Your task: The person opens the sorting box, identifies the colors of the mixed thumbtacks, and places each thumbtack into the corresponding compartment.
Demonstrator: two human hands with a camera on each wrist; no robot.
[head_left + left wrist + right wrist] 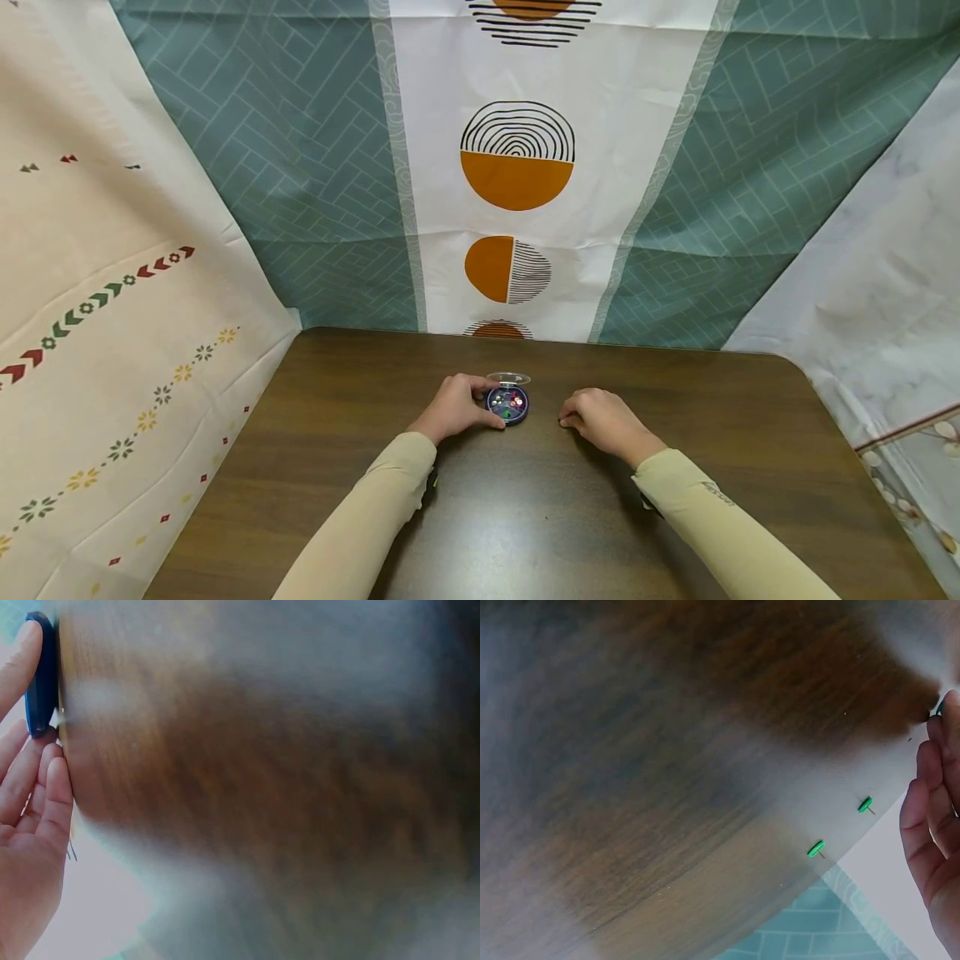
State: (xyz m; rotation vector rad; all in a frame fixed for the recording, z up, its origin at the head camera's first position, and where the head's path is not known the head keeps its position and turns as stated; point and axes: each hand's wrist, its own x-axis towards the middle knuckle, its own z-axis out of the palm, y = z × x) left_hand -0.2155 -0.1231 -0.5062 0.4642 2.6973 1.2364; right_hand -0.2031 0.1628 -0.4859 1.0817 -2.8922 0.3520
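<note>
My left hand grips a small round case on the table, thumb at its near side and fingers at its far side. The clear lid stands raised at the back, and several coloured thumbtacks lie inside. In the left wrist view the blue case shows edge-on between thumb and fingers. To the right of the case, my right hand pinches a small green thumbtack at the tabletop, mostly hidden by the fingertips. Two green thumbtacks, one nearer the hand and another farther off, lie on the table.
The brown wooden table has rounded far corners. Behind it hangs a teal and white patterned curtain. Printed cloth hangs at the left, and white marbled cloth at the right.
</note>
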